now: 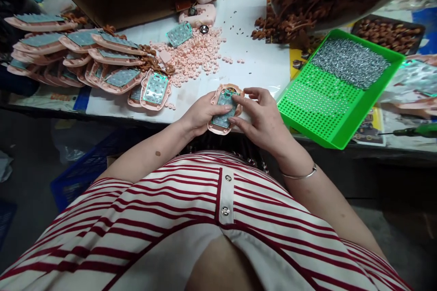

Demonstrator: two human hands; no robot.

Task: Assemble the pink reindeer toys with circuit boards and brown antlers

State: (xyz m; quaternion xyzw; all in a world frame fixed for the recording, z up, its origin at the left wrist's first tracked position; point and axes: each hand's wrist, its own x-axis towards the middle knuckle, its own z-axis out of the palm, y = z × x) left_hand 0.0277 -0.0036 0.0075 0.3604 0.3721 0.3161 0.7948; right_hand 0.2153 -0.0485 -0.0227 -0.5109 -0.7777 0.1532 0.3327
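Note:
At the table's front edge, my left hand (203, 111) grips a pink plastic housing (219, 130), its thumb lying across the grey-green circuit board (223, 116) inside. My right hand (261, 113) is at the right side of the same housing. Its index fingertip touches the upper part of the board near some thin wires, and its thumb is at the board's right edge. The fingers of this hand are bent around the board. Left of my hands, another pink housing with a board (155, 88) lies on the white sheet.
Stacked housings with boards (82, 50) fill the left. Small pink plastic parts (194, 54) are heaped beside a loose circuit board (180, 34). On the right are a green perforated tray (312, 120) of silver screws (351, 61), brown parts (293, 25) and a green-handled screwdriver (418, 131).

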